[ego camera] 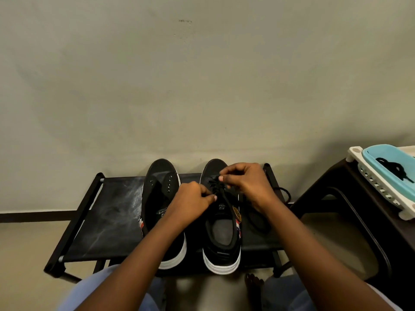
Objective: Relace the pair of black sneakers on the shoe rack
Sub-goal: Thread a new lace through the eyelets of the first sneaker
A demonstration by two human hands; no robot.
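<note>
Head view shows your black shoe rack against the wall, with a dark stool to its right. The two black sneakers stand side by side on the rack, toes toward the wall: the left sneaker with bare eyelets, the right sneaker partly laced. A blue basket on the stool holds a spare lace. Your left hand and right hand each pinch the black lace over the right sneaker's eyelets.
</note>
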